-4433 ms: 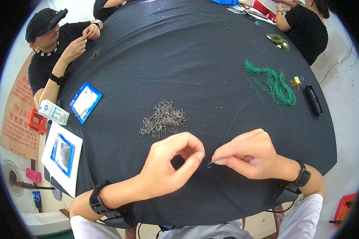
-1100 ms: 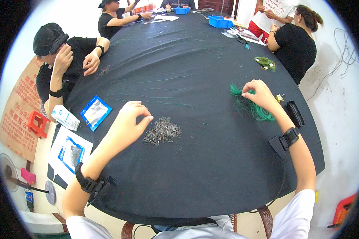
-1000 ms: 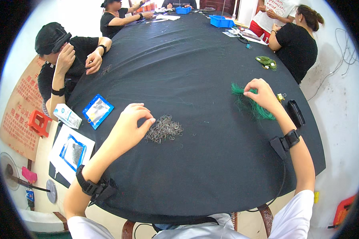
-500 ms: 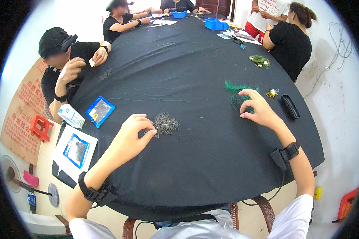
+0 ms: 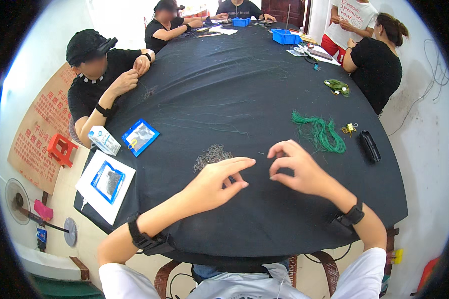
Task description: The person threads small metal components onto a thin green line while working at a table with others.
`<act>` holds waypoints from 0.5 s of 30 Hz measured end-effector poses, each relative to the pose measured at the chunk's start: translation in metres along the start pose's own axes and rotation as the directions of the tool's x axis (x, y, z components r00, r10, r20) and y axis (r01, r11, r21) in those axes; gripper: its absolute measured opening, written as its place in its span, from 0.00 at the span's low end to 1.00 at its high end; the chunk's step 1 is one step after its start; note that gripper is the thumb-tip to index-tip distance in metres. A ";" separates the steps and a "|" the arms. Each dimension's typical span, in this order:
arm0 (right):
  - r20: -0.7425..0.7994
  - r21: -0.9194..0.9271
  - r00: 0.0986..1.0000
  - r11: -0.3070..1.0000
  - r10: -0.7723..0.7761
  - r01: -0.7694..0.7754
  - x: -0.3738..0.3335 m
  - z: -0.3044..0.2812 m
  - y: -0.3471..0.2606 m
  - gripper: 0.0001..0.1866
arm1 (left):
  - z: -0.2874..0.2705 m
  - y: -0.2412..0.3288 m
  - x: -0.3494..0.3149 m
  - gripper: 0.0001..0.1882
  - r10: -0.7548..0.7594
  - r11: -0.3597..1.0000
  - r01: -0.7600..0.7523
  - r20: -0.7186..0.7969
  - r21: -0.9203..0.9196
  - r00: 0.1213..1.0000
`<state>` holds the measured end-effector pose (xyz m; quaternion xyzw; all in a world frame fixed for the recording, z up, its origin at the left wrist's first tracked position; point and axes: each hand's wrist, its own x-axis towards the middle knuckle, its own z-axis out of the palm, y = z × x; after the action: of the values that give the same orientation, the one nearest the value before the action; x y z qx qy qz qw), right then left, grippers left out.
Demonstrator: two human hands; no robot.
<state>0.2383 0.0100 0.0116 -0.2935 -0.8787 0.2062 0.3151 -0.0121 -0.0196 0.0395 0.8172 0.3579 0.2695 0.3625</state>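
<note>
My left hand (image 5: 217,183) is just right of and nearer than a pile of small grey metal hooks (image 5: 210,155). Its index finger stretches out while the thumb and a curled finger come together; whatever they pinch is too small to see. Facing it across a narrow gap, my right hand (image 5: 300,172) has its thumb and index finger nearly together, and anything between them is too fine to make out. A bundle of green thread (image 5: 324,134) lies beyond my right hand, spread on the black cloth. Several loose green strands (image 5: 209,127) stretch across the cloth behind the hooks.
Left of me are a white board (image 5: 96,192) with a blue-edged pouch, another blue pouch (image 5: 140,137) and a small carton (image 5: 104,140). A black case (image 5: 369,146), yellow clips (image 5: 349,129) and olive thread (image 5: 337,87) lie right. Other people sit around the table; blue trays (image 5: 286,37) stand far off.
My left hand has moved right, away from the hook pile. My right hand has left the green thread and come left and nearer, close to my left hand. The view has shifted slightly.
</note>
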 end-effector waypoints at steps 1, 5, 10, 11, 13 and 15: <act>-0.017 0.009 1.000 1.000 -0.016 0.016 0.005 0.006 -0.005 0.07 | 0.005 -0.003 0.004 0.29 -0.026 0.999 0.026 0.009 -0.046 1.000; -0.135 0.043 0.989 0.997 -0.063 0.069 0.017 0.022 -0.003 0.07 | 0.015 -0.018 0.019 0.34 -0.022 0.970 0.023 0.010 -0.244 1.000; -0.265 0.096 0.964 0.995 0.012 0.014 0.023 0.028 0.025 0.06 | 0.020 -0.042 0.028 0.22 -0.119 0.963 0.116 0.002 -0.244 0.993; -0.271 0.112 0.962 0.994 0.017 0.014 0.023 0.028 0.028 0.06 | 0.020 -0.045 0.030 0.16 -0.156 0.981 0.158 0.031 -0.116 0.987; -0.241 0.182 0.967 0.983 0.076 -0.032 0.022 0.030 0.027 0.05 | 0.023 -0.040 0.032 0.08 -0.137 0.985 0.129 -0.061 -0.116 0.989; -0.209 0.247 0.968 0.966 0.136 -0.082 0.020 0.031 0.029 0.05 | 0.026 -0.044 0.033 0.07 -0.150 0.982 0.134 -0.120 -0.132 0.981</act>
<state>0.2159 0.0386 -0.0181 -0.3234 -0.7891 0.2919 0.4331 0.0085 0.0175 -0.0047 0.7463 0.4211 0.3168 0.4065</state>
